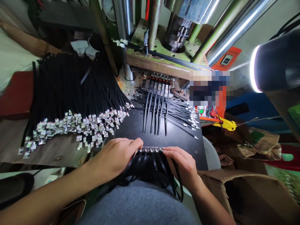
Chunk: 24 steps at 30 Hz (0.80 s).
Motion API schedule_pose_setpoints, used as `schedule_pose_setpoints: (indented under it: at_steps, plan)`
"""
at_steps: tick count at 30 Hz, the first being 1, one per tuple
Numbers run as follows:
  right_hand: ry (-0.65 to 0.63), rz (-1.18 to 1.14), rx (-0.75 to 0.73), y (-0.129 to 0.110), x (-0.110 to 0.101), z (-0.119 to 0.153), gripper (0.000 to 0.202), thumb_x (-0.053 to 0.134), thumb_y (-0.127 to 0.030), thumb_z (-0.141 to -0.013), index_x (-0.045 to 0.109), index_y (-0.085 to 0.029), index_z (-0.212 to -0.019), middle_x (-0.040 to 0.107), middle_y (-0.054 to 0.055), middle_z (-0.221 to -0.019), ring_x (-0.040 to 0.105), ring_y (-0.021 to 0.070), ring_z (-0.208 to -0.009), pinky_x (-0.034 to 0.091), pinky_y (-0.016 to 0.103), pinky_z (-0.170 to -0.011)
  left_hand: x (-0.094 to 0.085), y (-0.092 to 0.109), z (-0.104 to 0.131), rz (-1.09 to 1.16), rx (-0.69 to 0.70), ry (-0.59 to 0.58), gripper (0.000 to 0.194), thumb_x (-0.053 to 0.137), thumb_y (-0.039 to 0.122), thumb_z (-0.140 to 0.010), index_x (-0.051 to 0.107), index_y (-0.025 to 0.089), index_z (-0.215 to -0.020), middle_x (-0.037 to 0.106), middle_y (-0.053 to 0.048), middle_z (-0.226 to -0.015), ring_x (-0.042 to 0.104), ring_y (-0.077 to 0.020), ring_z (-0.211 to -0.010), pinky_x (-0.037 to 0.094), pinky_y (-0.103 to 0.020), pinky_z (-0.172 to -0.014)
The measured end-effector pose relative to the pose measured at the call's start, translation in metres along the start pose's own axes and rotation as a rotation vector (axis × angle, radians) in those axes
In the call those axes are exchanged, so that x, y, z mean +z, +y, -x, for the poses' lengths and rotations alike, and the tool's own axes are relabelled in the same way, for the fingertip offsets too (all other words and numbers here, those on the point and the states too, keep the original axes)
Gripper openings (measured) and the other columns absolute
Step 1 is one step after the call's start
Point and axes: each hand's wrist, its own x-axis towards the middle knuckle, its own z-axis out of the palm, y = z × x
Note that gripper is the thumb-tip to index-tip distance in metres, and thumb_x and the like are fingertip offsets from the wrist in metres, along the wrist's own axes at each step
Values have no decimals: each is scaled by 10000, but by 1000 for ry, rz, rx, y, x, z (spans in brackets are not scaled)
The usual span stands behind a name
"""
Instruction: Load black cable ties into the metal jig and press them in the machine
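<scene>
Close to my lap, a narrow metal bar [151, 149] carries a row of silver strap ends, with several thin black straps [154, 164] hanging from it. My left hand [122, 153] pinches the bar's left end, and my right hand [181, 162] grips its right end. Past the hands, a second row of black straps [156, 109] runs out from a metal fixture [161, 77] in the press and over the black work surface [185, 140]. Under these lie more loose straps [180, 114] with silver ends toward the right.
A large pile of black straps with silver buckles [75, 84] covers the left side. Behind the fixture rises the press [161, 62] with its steel columns. On the right are a lamp [269, 62], a control box with a green button [201, 111], and an open cardboard box [248, 187].
</scene>
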Motion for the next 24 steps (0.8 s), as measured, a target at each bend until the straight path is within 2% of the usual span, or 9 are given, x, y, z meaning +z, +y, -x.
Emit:
schedule_pose_setpoints:
  at_steps: [5,9,13,17,20,22,24]
  plan:
    - [-40,112,-60,-7,0,-2,181,560,-68,-919,629,-156,-1062,701,108,-1036,668,196,-940,569,321,-806,1,1,0,2,-28,-41,59,432,209,-929,489,221,-939,595,6,-735,564,-172,-663,315,-300,-615]
    - [-63,206,-142,-10,5,-4,196,515,-72,-939,620,-126,-1096,693,121,-1046,642,216,-942,550,353,-822,-1,0,1,14,-23,-53,77,418,199,-937,492,220,-928,608,1,-775,580,-179,-709,341,-306,-645]
    - [-89,303,-38,4,9,-5,268,522,-99,-927,604,-131,-1180,666,124,-1063,592,241,-962,515,407,-847,-2,-4,3,57,-26,-37,70,441,258,-954,501,223,-966,616,12,-782,587,-168,-687,366,-299,-637]
    - [-51,326,33,19,11,-4,143,554,-137,-914,645,-144,-1025,641,92,-914,553,216,-835,491,368,-745,6,4,-4,-39,-26,17,124,425,133,-910,523,209,-915,615,-7,-757,602,-194,-703,408,-312,-652]
    - [-111,333,18,22,-1,-5,126,562,-127,-912,651,-145,-999,645,85,-900,557,208,-821,497,358,-740,11,14,-9,-108,42,15,227,394,41,-863,550,194,-925,636,-17,-741,631,-212,-715,472,-343,-717]
    - [-240,351,43,23,-19,-7,123,593,-110,-887,662,-161,-974,647,71,-877,573,207,-801,511,350,-720,6,14,-9,-95,120,-29,270,399,30,-860,577,188,-986,666,-10,-751,651,-197,-695,511,-366,-809]
    - [-375,352,77,26,-42,-17,128,615,-103,-869,677,-185,-946,649,53,-846,592,200,-771,525,335,-691,-8,6,-11,-72,180,-92,370,458,53,-858,574,204,-1175,725,-31,-964,696,-199,-862,515,-367,-928]
